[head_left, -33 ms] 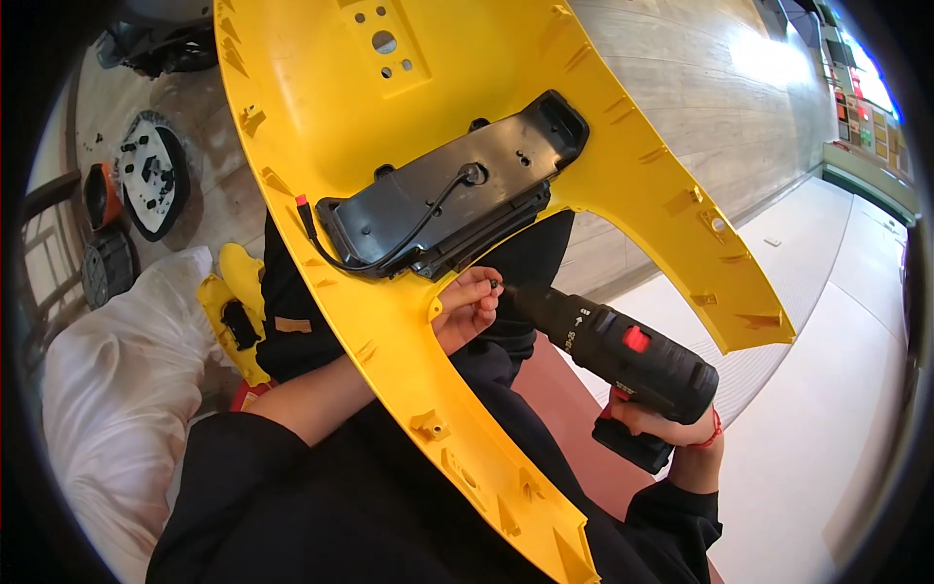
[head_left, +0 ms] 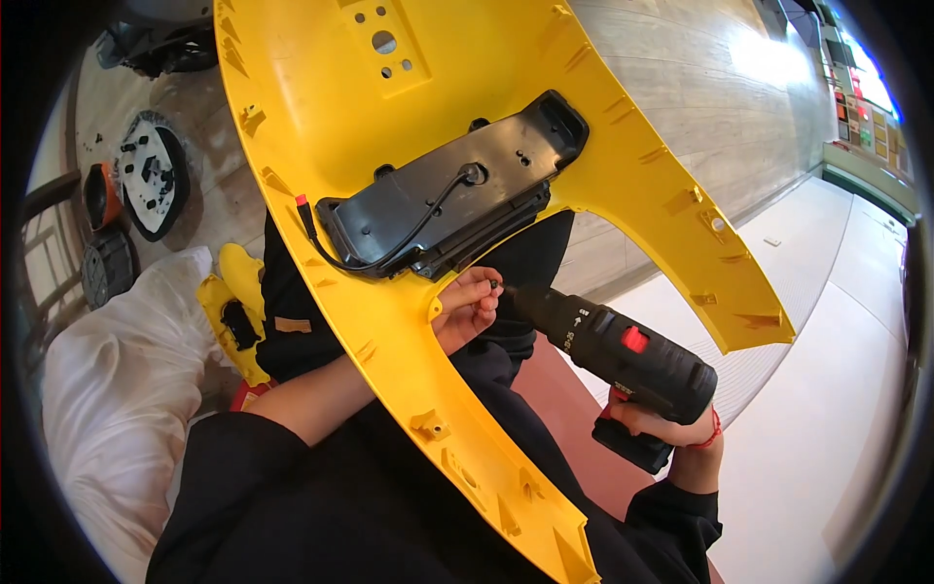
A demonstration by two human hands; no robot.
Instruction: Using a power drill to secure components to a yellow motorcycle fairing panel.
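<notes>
My left hand [head_left: 462, 316] pinches a small dark fastener [head_left: 494, 285] at the tip of a black cordless drill [head_left: 652, 370], beside the inner edge of a large yellow plastic shell [head_left: 321, 107]. My right hand [head_left: 671, 428] is closed round the drill's grip, the tool angled toward my left fingers. The shell lies across my lap, inner face up, with holes at the top and a curved opening on the right. A black plastic housing [head_left: 516, 141] sits on it, carrying a black cable with a red-capped connector [head_left: 302, 202] at its left.
On the floor [head_left: 700, 88] at left are a black-and-white part [head_left: 154, 175], orange and grey pieces [head_left: 100, 195], smaller yellow parts [head_left: 243, 277] and crumpled white sheeting [head_left: 117, 389]. A long white surface [head_left: 846, 370] runs along the right, with shelving [head_left: 866, 117] beyond.
</notes>
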